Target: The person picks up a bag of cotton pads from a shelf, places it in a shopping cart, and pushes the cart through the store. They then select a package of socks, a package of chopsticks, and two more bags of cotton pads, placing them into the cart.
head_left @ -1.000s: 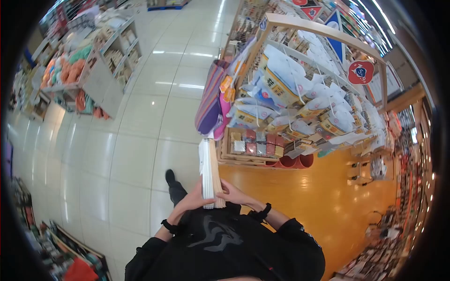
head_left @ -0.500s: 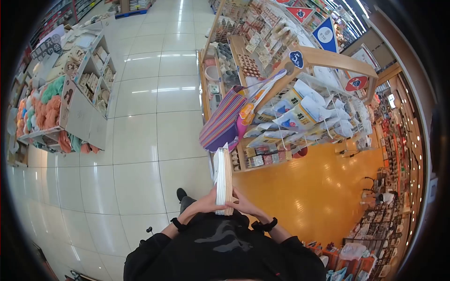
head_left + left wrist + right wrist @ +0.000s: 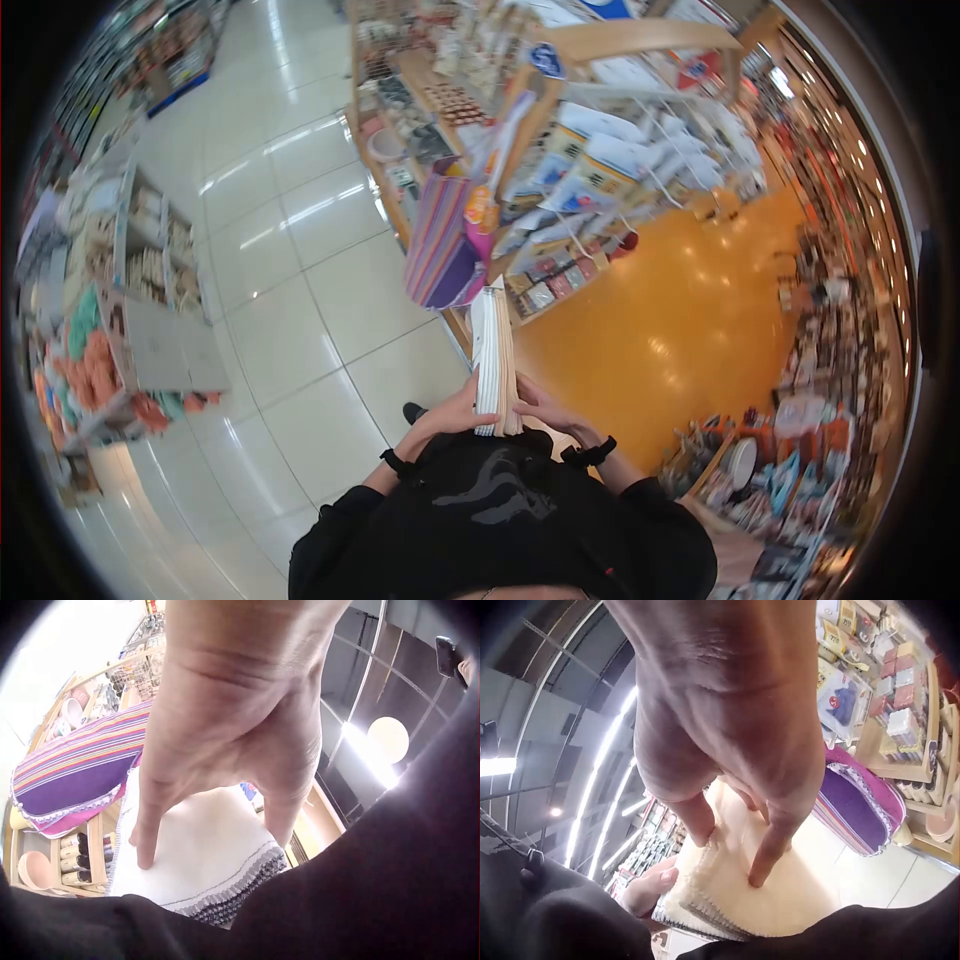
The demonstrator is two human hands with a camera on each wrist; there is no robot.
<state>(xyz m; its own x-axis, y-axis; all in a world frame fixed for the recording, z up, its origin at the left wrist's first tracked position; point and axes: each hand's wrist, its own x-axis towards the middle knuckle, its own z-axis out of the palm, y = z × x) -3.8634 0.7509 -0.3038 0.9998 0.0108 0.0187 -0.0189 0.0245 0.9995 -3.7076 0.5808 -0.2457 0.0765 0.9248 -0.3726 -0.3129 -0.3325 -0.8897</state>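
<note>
A thick stack of folded cloths, white on the left and cream on the right, stands on edge before the person's chest. The left hand grips its white side and the right hand its cream side. In the left wrist view the left hand spreads its thumb and fingers over the white cloth, which has a stitched grey edge. The right wrist view shows the right hand with fingertips on the cream cloth; part of the left hand shows at the stack's lower edge.
A striped purple bag hangs from a wooden display frame just beyond the stack. Packaged goods hang behind it. Shelves with textiles stand at the left, and goods fill racks at the right.
The surroundings have swung round in the head view as the person turned, and the left textile shelves sit lower and tilted. Both hands still hold the stack, which has shifted slightly right in view.
</note>
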